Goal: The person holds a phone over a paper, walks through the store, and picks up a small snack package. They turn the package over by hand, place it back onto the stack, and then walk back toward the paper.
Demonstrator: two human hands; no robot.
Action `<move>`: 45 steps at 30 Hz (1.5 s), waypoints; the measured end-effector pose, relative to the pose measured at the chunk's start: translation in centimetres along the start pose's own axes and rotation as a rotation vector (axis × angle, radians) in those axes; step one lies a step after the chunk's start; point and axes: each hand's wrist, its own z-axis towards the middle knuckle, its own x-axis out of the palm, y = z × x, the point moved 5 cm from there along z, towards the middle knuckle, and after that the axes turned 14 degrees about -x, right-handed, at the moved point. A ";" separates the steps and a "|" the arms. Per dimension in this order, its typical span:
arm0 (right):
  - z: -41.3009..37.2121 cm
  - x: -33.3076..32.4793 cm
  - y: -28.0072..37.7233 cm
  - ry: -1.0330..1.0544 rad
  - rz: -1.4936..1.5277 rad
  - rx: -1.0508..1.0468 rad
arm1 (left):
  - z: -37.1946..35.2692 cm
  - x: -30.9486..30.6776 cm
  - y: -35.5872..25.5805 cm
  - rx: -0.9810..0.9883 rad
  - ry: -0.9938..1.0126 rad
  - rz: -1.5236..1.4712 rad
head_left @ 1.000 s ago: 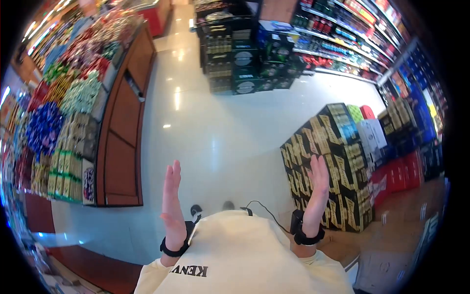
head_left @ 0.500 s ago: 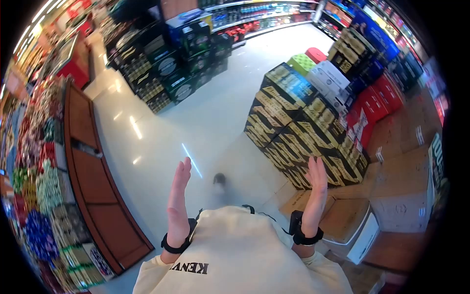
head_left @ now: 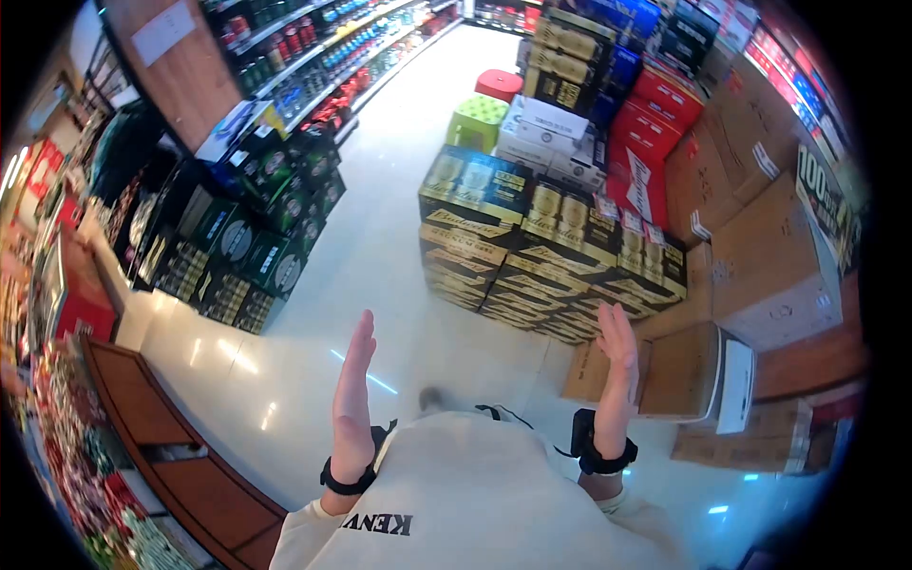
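Observation:
Both hands are raised in front of the body, apart from each other, with a black strap round each wrist. My left hand (head_left: 354,394) is held upright, fingers stretched out and nothing in it, over the pale shiny floor (head_left: 313,351). On the other side my right hand (head_left: 617,366) is also upright with its fingers extended and holds nothing. Behind its fingertips lies a stack of black and gold beer cases (head_left: 551,256). Neither hand appears to touch anything. Between them is the cream shirt (head_left: 465,484) with dark lettering.
Brown cartons (head_left: 774,266) stand at the right, with red cases (head_left: 655,104) behind. Green and red stools (head_left: 478,122) are beyond the beer stack. Dark green cases (head_left: 228,233) stand at the left, near drink shelves (head_left: 323,57). A wooden counter (head_left: 161,418) runs along the lower left.
The view has turned to the right, so the beer stack and dark green cases appear further left. More of the drink shelves shows. Both hands keep nearly the same raised pose.

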 end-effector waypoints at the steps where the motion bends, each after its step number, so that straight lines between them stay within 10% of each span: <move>1: 0.0 -0.3 -0.6 -0.022 -0.011 0.019 | 1.1 0.3 0.4 -0.015 0.041 0.001; 20: 12.8 -13.1 -21.5 -0.239 0.036 0.309 | 22.0 23.5 5.9 -0.158 0.614 -0.035; 23: 15.4 -14.8 -28.7 -0.227 0.230 0.464 | 27.1 30.1 9.7 -0.446 0.682 -0.269; 32: 20.5 -14.4 -45.7 -0.157 0.306 0.769 | 35.9 44.4 26.0 -0.870 0.661 -0.277; 45: 20.8 -13.3 -49.7 -0.012 0.263 0.875 | 37.4 46.8 27.7 -0.885 0.404 -0.167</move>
